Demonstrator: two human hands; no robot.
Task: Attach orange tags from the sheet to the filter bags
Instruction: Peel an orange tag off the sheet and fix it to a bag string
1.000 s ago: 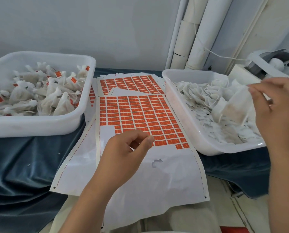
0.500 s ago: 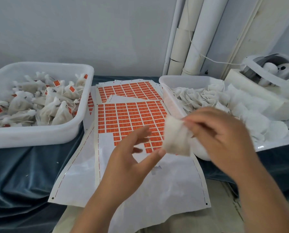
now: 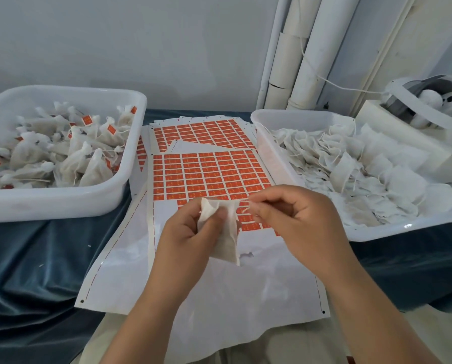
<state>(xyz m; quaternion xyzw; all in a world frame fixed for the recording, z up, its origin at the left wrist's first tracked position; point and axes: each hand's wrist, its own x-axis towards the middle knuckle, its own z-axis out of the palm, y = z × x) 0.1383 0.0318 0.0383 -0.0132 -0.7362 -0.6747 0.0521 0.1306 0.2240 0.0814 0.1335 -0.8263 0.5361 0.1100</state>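
One white filter bag (image 3: 229, 232) is held above the near end of the sheet (image 3: 219, 298). The left hand (image 3: 188, 240) closes its grip round the bag's upper part, thumb on the front. The right hand (image 3: 295, 219) keeps a narrow grip, pinching the bag's string (image 3: 244, 206) at the top corner. The orange tags (image 3: 211, 177) on the sheet carry pale print too small to read. A second sheet (image 3: 198, 135) lies behind it. Two white tubs stand on the blue-draped worktop (image 3: 30, 271): the left tub (image 3: 62, 203) holds tagged, filled bags, the right tub (image 3: 403, 229) flat, untagged ones.
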